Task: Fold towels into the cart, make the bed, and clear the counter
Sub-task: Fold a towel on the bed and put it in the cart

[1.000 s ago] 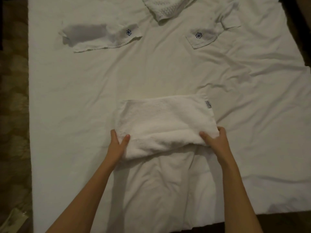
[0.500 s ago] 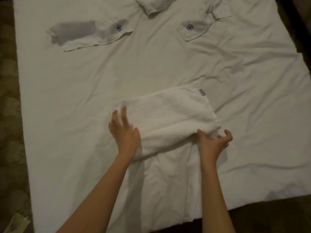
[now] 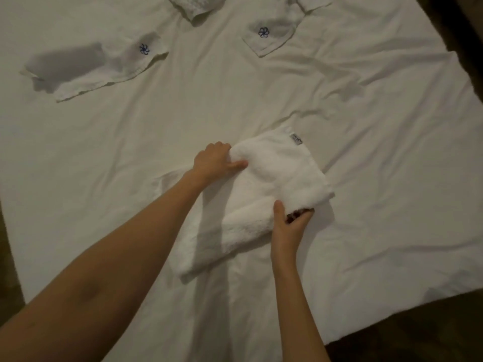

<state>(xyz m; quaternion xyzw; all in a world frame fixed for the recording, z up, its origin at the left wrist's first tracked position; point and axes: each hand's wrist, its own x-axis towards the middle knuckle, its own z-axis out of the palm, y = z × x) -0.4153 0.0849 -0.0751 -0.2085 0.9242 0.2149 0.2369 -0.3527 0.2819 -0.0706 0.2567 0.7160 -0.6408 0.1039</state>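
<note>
White, wrinkled bed sheet [image 3: 261, 105] fills nearly the whole frame. Just right of centre lies a folded white towel [image 3: 277, 178] with a small tag at its upper right corner. Left hand [image 3: 214, 163] grips the towel's upper left edge, thumb on top. Right hand [image 3: 288, 226] pinches the lower right edge, fingers tucked underneath. Two white cloths with blue flower marks lie at upper left [image 3: 104, 66] and upper centre-right [image 3: 269, 35].
</note>
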